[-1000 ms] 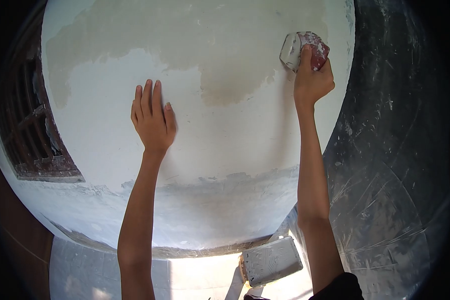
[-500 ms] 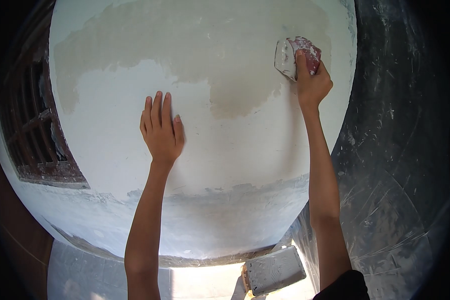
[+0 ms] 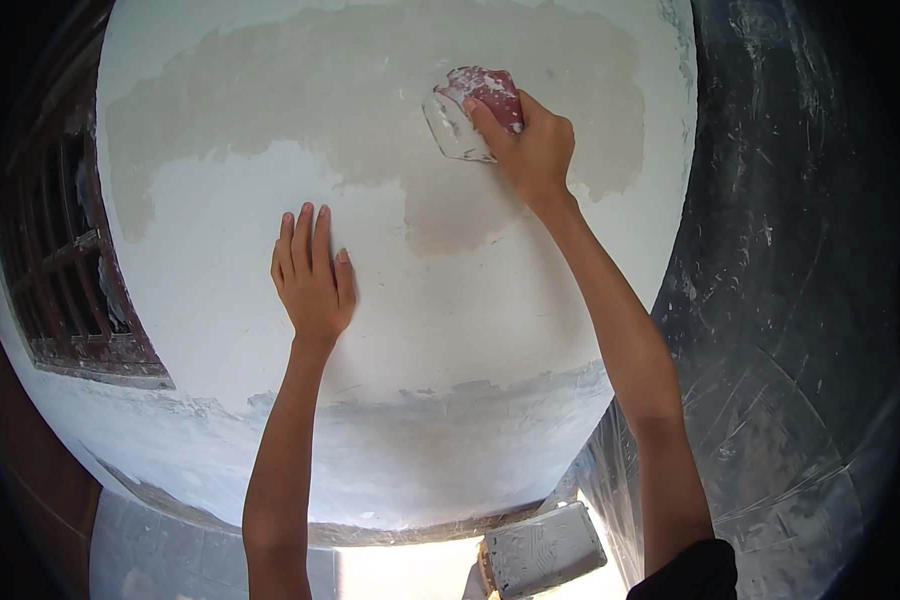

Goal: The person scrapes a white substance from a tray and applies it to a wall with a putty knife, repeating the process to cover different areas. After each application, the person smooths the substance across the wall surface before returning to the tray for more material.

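Observation:
My right hand (image 3: pixel 538 152) is closed around a putty scraper (image 3: pixel 492 90), a reddish, putty-smeared tool with a wide pale blade. Its blade lies against the wall (image 3: pixel 450 320), over a grey-beige patch (image 3: pixel 300 90) that spreads across the upper part. The thumb presses on the near side of the tool, while most of the other fingers are hidden behind it. Lower and to the left, my left hand (image 3: pixel 312 290) rests flat on the white surface, fingers stretched out, holding nothing.
A barred brown window (image 3: pixel 70 260) is set into the wall at left. Below the wall, a rectangular container (image 3: pixel 545 550) has grey putty-like material over its top. Dark plastic sheeting (image 3: pixel 780 440) hangs along the right side.
My right hand has swept the putty scraper leftward across the patch. My left hand stays on the wall, and the whole view has shifted slightly.

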Demonstrator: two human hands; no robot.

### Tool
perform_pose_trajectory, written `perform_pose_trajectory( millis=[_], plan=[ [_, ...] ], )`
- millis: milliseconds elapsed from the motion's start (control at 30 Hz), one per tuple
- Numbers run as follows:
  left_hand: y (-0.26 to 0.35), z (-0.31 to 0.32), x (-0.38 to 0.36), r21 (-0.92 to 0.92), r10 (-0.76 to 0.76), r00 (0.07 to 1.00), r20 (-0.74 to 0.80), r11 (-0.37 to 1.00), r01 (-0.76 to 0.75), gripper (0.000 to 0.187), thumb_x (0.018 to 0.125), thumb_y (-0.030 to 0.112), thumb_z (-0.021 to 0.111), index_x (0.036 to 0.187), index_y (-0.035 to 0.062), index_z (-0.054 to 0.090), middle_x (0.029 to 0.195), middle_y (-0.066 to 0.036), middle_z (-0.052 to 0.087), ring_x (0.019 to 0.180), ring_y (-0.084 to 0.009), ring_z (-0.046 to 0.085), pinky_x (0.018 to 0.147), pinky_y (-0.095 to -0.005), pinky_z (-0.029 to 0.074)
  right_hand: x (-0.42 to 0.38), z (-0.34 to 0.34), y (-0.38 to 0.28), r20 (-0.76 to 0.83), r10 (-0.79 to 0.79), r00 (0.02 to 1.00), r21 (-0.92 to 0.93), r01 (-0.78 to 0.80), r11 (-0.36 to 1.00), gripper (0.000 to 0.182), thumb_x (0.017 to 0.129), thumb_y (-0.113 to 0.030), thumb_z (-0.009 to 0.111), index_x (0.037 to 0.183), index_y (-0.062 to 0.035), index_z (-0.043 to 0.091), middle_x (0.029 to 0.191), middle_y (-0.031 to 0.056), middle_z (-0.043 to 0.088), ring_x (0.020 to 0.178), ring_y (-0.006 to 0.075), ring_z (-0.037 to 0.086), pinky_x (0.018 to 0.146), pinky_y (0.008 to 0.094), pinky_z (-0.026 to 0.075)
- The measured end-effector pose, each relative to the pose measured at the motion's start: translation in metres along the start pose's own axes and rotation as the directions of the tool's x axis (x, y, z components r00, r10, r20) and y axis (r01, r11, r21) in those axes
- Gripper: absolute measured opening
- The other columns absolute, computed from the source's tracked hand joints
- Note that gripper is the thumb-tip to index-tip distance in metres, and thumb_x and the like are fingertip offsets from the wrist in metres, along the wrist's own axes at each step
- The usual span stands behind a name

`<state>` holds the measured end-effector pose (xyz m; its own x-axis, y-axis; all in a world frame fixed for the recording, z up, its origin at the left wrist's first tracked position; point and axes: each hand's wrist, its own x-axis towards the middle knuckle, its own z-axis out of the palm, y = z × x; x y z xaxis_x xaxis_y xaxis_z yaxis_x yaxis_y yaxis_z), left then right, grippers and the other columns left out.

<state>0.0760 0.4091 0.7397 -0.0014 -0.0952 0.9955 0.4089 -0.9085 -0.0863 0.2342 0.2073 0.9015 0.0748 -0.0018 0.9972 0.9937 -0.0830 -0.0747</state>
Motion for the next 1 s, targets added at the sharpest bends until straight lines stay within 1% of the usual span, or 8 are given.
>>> perform_pose_trajectory(
  millis=[200, 333, 433, 467, 633, 800, 867, 1000],
  plan=[
    [0.001, 0.001, -0.001, 0.008, -0.013, 1.0, 0.008, 1.0, 0.013, 0.052, 0.098, 0.019, 0.042, 0.148, 0.0053, 0.044, 0.153, -0.013, 0.042, 0.145, -0.0336, 0.032, 0.116, -0.0462, 0.022, -0.006, -0.05, 0.05, -0.438, 0.189, 0.879, -0.025, -0.223, 0.975, 0.042, 0.087, -0.039, 0.076, 0.088, 0.0024, 0.072, 0.072, 0.0069, 0.07, 0.064, 0.0103, 0.06, 0.061, 0.0272, 0.048],
    [-0.001, 0.003, -0.002, 0.021, -0.002, 1.0, 0.005, 1.0, 0.002, 0.052, 0.097, 0.019, 0.042, 0.148, 0.0052, 0.044, 0.153, -0.013, 0.042, 0.145, -0.0338, 0.031, 0.116, -0.0465, 0.022, -0.035, -0.041, 0.005, -0.188, 0.327, 0.926, 0.469, -0.208, 0.858, 0.031, 0.09, -0.028, 0.076, 0.096, 0.0021, 0.071, 0.075, -0.0005, 0.068, 0.062, 0.0072, 0.055, 0.059, 0.0253, 0.046],
    [0.0, 0.001, -0.001, -0.007, -0.002, 1.0, -0.004, 1.0, 0.002, 0.052, 0.097, 0.019, 0.042, 0.148, 0.0051, 0.044, 0.153, -0.013, 0.042, 0.145, -0.0336, 0.031, 0.116, -0.0466, 0.022, -0.065, -0.011, -0.004, 0.201, 0.062, 0.978, 0.193, -0.102, 0.976, 0.036, 0.085, -0.035, 0.079, 0.079, -0.0024, 0.066, 0.061, 0.0062, 0.059, 0.054, 0.0149, 0.052, 0.052, 0.0299, 0.041],
    [0.0, 0.0, -0.001, -0.009, 0.003, 1.0, -0.002, 1.0, -0.003, 0.052, 0.097, 0.019, 0.042, 0.148, 0.0051, 0.044, 0.153, -0.013, 0.042, 0.145, -0.0336, 0.031, 0.116, -0.0466, 0.022, -0.068, -0.004, -0.001, 0.187, -0.153, 0.97, -0.012, 0.158, 0.987, 0.041, 0.083, -0.04, 0.08, 0.075, -0.0038, 0.063, 0.057, 0.008, 0.052, 0.051, 0.0209, 0.049, 0.05, 0.0334, 0.039],
    [0.001, -0.001, -0.001, 0.012, 0.009, 1.0, -0.005, 1.0, -0.009, 0.052, 0.097, 0.018, 0.043, 0.148, 0.005, 0.044, 0.153, -0.014, 0.041, 0.146, -0.0338, 0.031, 0.116, -0.0468, 0.022, -0.041, -0.027, 0.038, 0.08, -0.029, 0.996, -0.025, 0.031, 0.999, 0.043, 0.083, -0.042, 0.08, 0.073, -0.0026, 0.067, 0.057, 0.0077, 0.054, 0.05, 0.0216, 0.05, 0.05, 0.0367, 0.04],
    [0.002, 0.001, 0.0, 0.024, 0.003, 1.0, -0.011, 1.0, -0.003, 0.052, 0.097, 0.018, 0.044, 0.148, 0.0049, 0.045, 0.153, -0.014, 0.042, 0.146, -0.0342, 0.031, 0.116, -0.0468, 0.022, -0.021, -0.088, 0.089, -0.367, 0.233, 0.9, -0.023, -0.26, 0.965, 0.038, 0.088, -0.035, 0.077, 0.087, 0.0027, 0.073, 0.068, 0.0084, 0.071, 0.057, 0.0127, 0.061, 0.057, 0.029, 0.048],
    [0.004, 0.001, -0.002, 0.027, 0.002, 1.0, -0.006, 1.0, -0.002, 0.052, 0.097, 0.018, 0.044, 0.148, 0.0049, 0.045, 0.153, -0.014, 0.042, 0.146, -0.0343, 0.031, 0.116, -0.0468, 0.022, -0.028, -0.082, 0.072, -0.468, 0.183, 0.864, 0.067, -0.172, 0.983, 0.037, 0.088, -0.034, 0.077, 0.09, 0.0032, 0.072, 0.07, 0.0076, 0.07, 0.056, 0.0102, 0.059, 0.055, 0.0267, 0.046],
    [0.002, 0.002, 0.0, 0.037, 0.005, 1.0, -0.027, 0.999, -0.003, 0.052, 0.096, 0.018, 0.044, 0.147, 0.0058, 0.047, 0.152, -0.013, 0.043, 0.145, -0.0333, 0.033, 0.116, -0.0462, 0.023, -0.054, -0.037, 0.009, -0.081, 0.201, 0.976, 0.431, -0.147, 0.89, 0.033, 0.089, -0.032, 0.075, 0.088, -0.0003, 0.07, 0.067, 0.0059, 0.066, 0.056, 0.0109, 0.056, 0.054, 0.0273, 0.044]
  ],
)
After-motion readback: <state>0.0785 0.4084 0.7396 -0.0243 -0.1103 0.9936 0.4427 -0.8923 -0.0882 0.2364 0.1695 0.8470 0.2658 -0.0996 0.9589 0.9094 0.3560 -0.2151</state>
